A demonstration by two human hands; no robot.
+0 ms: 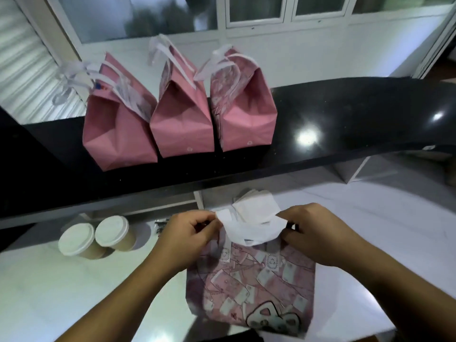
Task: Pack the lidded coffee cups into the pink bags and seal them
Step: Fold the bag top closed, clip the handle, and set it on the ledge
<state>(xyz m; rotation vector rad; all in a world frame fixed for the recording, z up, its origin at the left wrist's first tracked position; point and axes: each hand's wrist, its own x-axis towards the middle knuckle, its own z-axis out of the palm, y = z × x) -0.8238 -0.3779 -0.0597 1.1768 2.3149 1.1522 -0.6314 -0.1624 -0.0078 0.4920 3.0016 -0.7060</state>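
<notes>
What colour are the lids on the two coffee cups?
White, on tan cups; the head view shows them left of the left hand.

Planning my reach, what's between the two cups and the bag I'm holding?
Head view: your left hand and forearm, before the bag; cups sit left.

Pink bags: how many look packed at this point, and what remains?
Three pink bags stand closed on the black counter, apparently done. The left hand and right hand grip the white handles of a fourth, patterned bag. Two lidded coffee cups wait unpacked beside it.
</notes>
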